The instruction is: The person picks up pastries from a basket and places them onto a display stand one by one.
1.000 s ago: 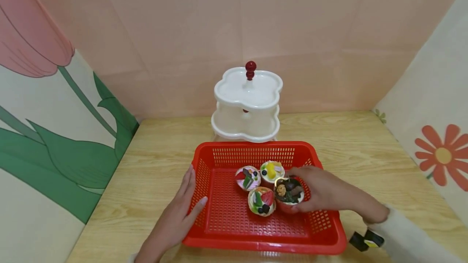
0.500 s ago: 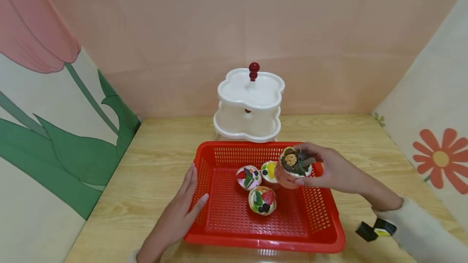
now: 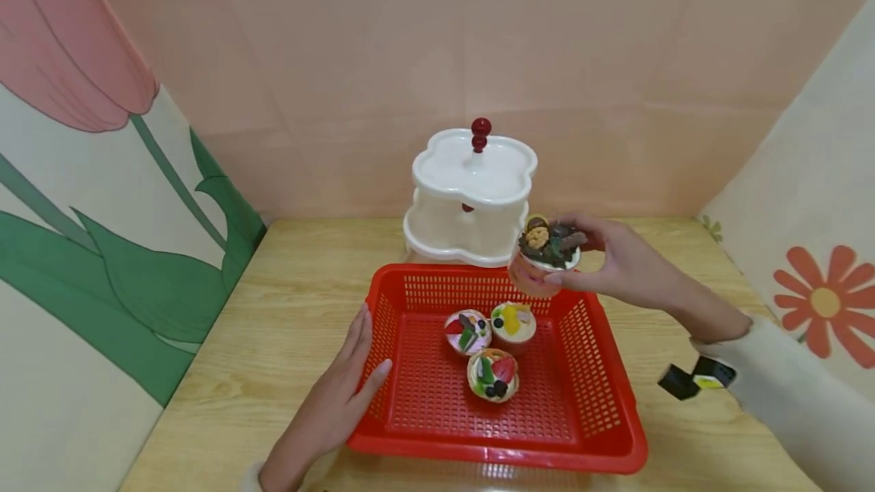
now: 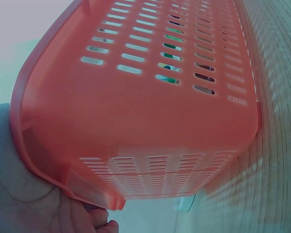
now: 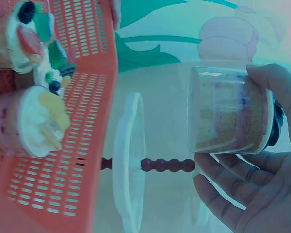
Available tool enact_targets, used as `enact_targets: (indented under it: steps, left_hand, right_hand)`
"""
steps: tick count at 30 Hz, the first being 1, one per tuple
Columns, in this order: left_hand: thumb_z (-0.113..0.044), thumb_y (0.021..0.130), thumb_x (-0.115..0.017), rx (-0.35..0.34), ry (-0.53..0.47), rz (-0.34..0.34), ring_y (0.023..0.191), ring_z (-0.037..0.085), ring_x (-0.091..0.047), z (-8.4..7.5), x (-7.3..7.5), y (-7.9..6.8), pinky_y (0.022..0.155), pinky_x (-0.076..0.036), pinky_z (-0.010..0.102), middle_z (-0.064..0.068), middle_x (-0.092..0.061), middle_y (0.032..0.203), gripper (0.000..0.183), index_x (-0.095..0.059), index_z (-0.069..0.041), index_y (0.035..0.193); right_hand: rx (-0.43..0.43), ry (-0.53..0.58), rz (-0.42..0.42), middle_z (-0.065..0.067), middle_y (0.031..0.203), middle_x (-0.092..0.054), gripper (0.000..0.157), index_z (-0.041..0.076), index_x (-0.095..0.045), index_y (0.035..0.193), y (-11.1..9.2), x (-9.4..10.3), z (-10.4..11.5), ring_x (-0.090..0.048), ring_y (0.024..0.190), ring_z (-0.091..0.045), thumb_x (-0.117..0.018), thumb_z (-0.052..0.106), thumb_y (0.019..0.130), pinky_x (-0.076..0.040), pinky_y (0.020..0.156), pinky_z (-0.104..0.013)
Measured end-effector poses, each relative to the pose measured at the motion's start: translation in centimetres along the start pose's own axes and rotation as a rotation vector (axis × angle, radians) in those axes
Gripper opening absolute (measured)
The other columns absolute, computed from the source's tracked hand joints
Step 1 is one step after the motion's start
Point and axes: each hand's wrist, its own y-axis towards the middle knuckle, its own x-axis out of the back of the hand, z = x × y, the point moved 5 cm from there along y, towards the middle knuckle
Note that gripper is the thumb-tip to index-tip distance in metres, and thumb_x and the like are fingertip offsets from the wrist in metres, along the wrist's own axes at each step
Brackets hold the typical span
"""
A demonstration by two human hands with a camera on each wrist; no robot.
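Observation:
My right hand [image 3: 611, 264] holds a clear dessert cup [image 3: 544, 253] by its sides, raised over the far right rim of the basket. Dark chocolate pieces and a walnut-like topping cover it; layered cake [image 5: 230, 116] shows through its wall in the right wrist view. Inside the red plastic basket [image 3: 499, 458] stand a pink-topped dessert cup [image 3: 468, 331], a yellow-fruit dessert cup [image 3: 513, 323] and a strawberry-topped dessert [image 3: 493, 375]. Fairly straight fingers of my left hand [image 3: 331, 393] rest along the basket's left rim, thumb over the edge.
Behind the basket stands a white tiered stand [image 3: 475, 165] with scalloped trays and a red beaded knob [image 3: 481, 134]. The basket sits on a wood-grain table [image 3: 301, 272]. A pink backdrop [image 3: 342, 59] rises behind, with flower-printed panels at both sides.
My right hand has lifted the chocolate-topped dessert cup out from beside the other desserts, up and away toward the stand. My left hand has stayed at the basket's rim.

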Motion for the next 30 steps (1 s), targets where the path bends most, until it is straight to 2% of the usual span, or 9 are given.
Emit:
enact_targets:
  steps: [7, 13, 21, 23, 30]
  left_hand:
    - [-0.067, 0.102, -0.033, -0.029, 0.011, -0.020, 0.153, 0.018, -0.013, -0.2, 0.0, 0.1, 0.115, -0.033, 0.055, -0.018, 0.010, 0.167, 0.081, -0.001, -0.026, 0.164]
    - [-0.069, 0.101, -0.032, -0.009, 0.013, -0.015, 0.154, 0.019, -0.014, -0.1, -0.1, 0.2, 0.115, -0.034, 0.055, -0.018, 0.011, 0.167, 0.082, 0.000, -0.027, 0.163]
    - [-0.070, 0.101, -0.032, -0.001, 0.013, -0.012, 0.153, 0.016, -0.012, 0.0, 0.0, 0.2, 0.116, -0.032, 0.054, -0.021, 0.012, 0.166, 0.081, 0.000, -0.028, 0.163]
    - [-0.069, 0.101, -0.032, -0.009, 0.012, -0.017, 0.153, 0.017, -0.013, -0.1, 0.0, 0.1, 0.115, -0.033, 0.055, -0.021, 0.011, 0.166, 0.081, 0.000, -0.028, 0.163]
    - [-0.069, 0.101, -0.032, -0.009, 0.012, -0.021, 0.153, 0.018, -0.013, 0.0, -0.1, 0.2, 0.115, -0.033, 0.055, -0.020, 0.011, 0.166, 0.080, 0.000, -0.028, 0.163]
  right_hand:
    - [-0.035, 0.039, -0.063, -0.003, 0.114, -0.067, 0.059, 0.010, -0.060, 0.133, 2.1, 1.2, 0.2, -0.061, 0.097, -0.016, -0.087, 0.017, 0.081, -0.049, 0.084, -0.014]
    - [-0.056, 0.088, -0.122, -0.010, 0.115, -0.066, 0.059, 0.005, -0.059, 0.134, 3.6, 2.2, 0.2, -0.065, 0.094, -0.013, -0.086, 0.012, 0.082, -0.051, 0.082, -0.012]
    - [-0.076, 0.124, -0.191, -0.008, 0.112, -0.066, 0.055, 0.006, -0.060, 0.131, 5.2, 3.5, 0.4, -0.066, 0.086, -0.013, -0.086, 0.010, 0.082, -0.053, 0.070, -0.016]
    - [-0.084, 0.125, -0.201, -0.008, 0.113, -0.066, 0.054, 0.006, -0.060, 0.130, 5.8, 3.7, 0.4, -0.066, 0.085, -0.014, -0.086, 0.012, 0.083, -0.054, 0.068, -0.017]
    - [-0.136, 0.056, -0.210, -0.005, 0.117, -0.066, 0.057, 0.011, -0.061, 0.130, 7.9, 4.0, 0.5, -0.065, 0.092, -0.022, -0.086, 0.034, 0.083, -0.054, 0.067, -0.019]
